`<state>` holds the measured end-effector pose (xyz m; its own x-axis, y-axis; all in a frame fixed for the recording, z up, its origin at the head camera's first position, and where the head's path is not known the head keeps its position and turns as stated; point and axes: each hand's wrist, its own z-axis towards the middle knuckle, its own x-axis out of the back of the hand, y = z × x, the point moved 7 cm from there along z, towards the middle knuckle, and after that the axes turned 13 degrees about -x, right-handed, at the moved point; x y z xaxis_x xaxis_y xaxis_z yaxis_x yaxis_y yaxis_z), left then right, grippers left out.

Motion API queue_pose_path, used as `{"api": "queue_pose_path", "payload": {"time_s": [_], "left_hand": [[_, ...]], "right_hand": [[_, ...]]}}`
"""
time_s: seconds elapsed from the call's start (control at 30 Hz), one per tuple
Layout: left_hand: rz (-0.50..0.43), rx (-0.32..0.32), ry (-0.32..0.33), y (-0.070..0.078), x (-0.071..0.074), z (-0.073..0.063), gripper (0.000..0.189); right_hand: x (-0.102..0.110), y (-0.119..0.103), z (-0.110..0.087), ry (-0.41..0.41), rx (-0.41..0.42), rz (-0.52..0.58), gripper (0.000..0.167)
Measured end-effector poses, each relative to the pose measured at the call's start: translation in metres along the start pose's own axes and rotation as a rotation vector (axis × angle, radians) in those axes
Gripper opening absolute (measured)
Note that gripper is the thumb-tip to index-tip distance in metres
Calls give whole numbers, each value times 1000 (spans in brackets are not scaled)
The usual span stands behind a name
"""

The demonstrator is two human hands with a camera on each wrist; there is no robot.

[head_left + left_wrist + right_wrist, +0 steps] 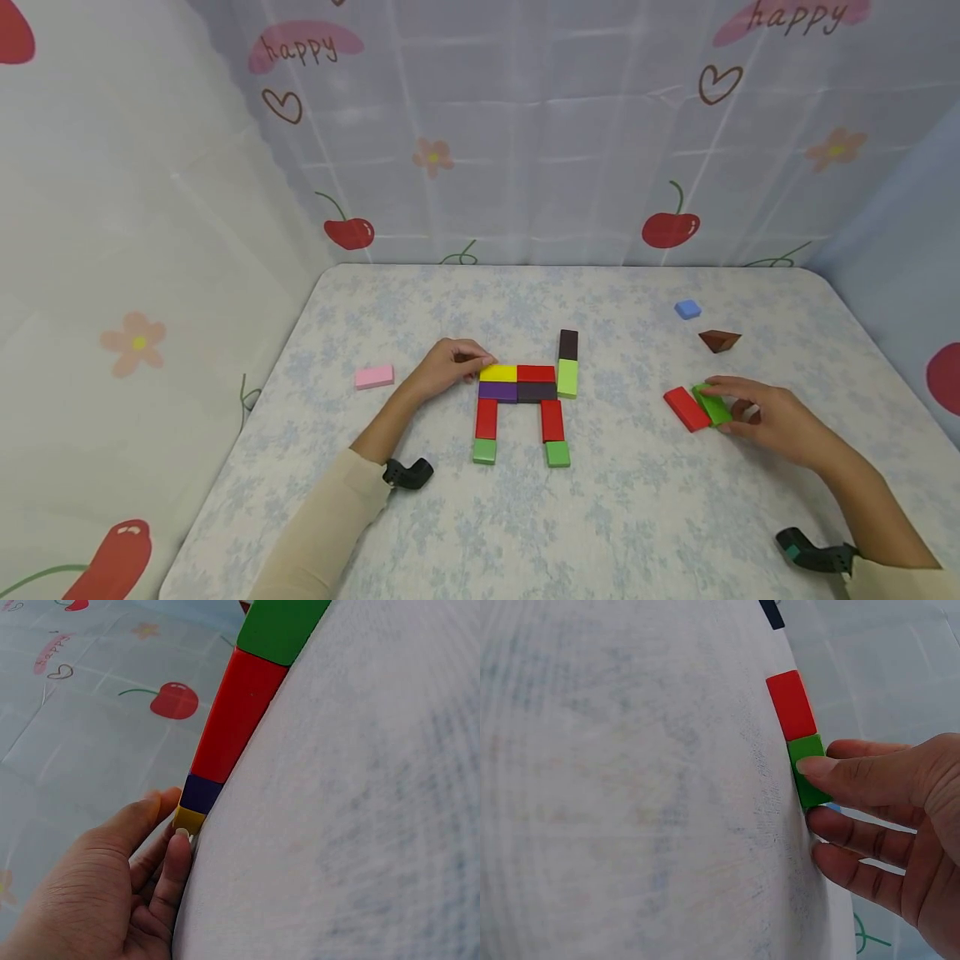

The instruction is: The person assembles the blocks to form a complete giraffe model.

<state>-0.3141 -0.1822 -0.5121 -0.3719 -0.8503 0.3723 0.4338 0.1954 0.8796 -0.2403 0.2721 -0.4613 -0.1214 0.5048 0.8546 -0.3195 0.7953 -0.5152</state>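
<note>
Flat coloured blocks form a four-legged figure on the table. At its upper left corner my left hand (450, 367) pinches the end of the yellow block (498, 373); the left wrist view shows fingertips on both sides of that block (190, 820). Beside the yellow block lies a red block (536, 373), with purple (498, 392) and dark (536, 392) blocks below. Red legs (486, 418) end in green squares (484, 452). On the right, my right hand (776, 421) holds a green block (712, 406) between thumb and fingers, against a red block (685, 409).
A lime block (567, 379) and a dark block (568, 344) rise from the figure's right end. Apart from it lie a pink block (374, 377) at left, and a brown triangular block (720, 340) and a small blue block (687, 309) at the back right.
</note>
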Motion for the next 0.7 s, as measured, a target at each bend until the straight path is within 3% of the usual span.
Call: {"api": "queue_pose_path", "payload": {"time_s": [0.23,0.47,0.7], "left_hand": [[6,8,-2,0,0,0,17],[-13,8,2,0,-1,0,18],[-11,12,3,-2,0,0,18]], "right_hand": [[3,2,0,41,-70,-13,57],[13,-6,-1,134,-23,-7,52],[18,-12,4,170,-55,-18,50]]}}
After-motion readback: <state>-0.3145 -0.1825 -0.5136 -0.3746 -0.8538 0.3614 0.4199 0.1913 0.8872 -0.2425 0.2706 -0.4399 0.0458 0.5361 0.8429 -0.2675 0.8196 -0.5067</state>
